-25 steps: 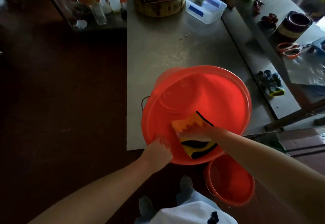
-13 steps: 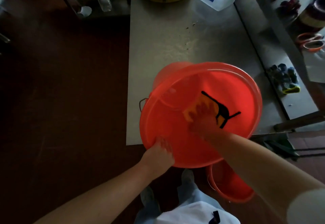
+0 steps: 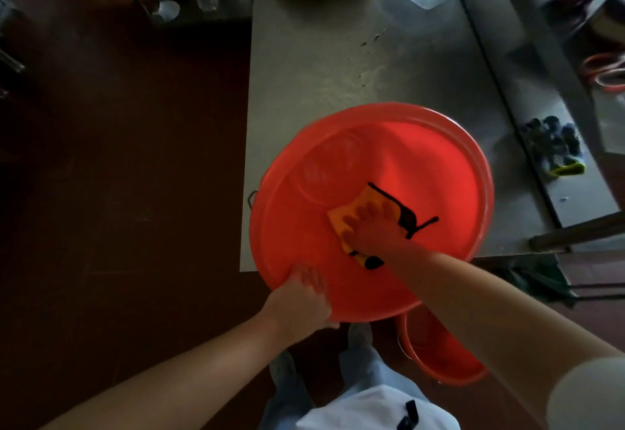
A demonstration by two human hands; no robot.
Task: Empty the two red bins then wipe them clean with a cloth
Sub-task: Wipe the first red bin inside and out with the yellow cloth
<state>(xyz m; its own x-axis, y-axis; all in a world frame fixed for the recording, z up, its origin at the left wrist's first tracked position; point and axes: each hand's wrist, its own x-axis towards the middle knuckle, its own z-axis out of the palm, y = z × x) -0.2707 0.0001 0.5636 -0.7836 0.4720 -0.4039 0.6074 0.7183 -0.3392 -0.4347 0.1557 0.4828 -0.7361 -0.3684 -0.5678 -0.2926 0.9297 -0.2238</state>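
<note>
Two hands on large round red plastic bin: your left hand grips near rim; your right hand presses orange-and-black cloth under spread fingers against inner wall.

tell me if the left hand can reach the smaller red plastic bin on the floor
Probably not yet: the left hand grips the near rim of the large round red plastic bin, and the smaller red plastic bin sits low under the crossing right forearm.

Red bins: two, large bin by left hand, small bin under right forearm
Cloth: one, under right hand
</note>
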